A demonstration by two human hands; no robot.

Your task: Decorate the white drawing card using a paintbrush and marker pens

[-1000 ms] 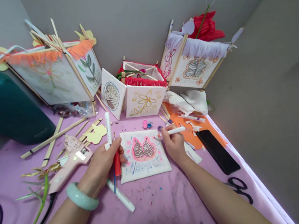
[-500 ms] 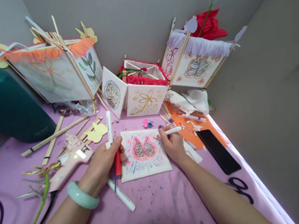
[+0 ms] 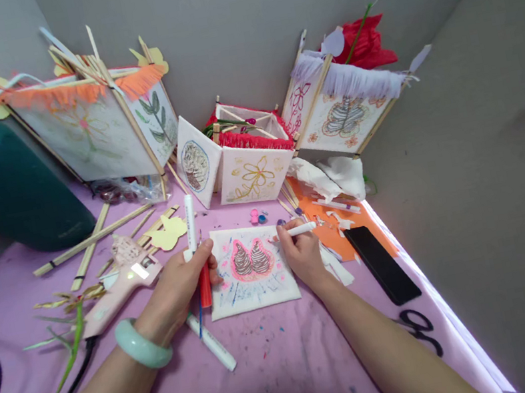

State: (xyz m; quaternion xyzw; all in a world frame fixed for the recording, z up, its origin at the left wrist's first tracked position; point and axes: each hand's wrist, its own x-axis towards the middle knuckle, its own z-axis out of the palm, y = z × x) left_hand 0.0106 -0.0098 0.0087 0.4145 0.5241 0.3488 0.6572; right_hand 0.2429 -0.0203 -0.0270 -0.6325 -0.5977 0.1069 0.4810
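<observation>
While my right hand (image 3: 303,253) pinches a white marker (image 3: 299,229) in a narrow grip, its tip rests at the right edge of the painted paper panel (image 3: 251,269), which lies flat on the pink worktop (image 3: 283,369) between my two hands. My left hand (image 3: 182,288) is closed around a bundle of pens (image 3: 195,249), a white one standing upright and a red one pointing down, at the panel's left edge. Just below that hand another white marker (image 3: 212,343) lies loose. Left of it sits a pink glue gun (image 3: 119,289) among wooden sticks (image 3: 92,240). Right of my right hand lie a black phone (image 3: 383,264) and, nearer me, black scissors (image 3: 421,331). Beyond the panel stand three paper lanterns (image 3: 250,158).
</observation>
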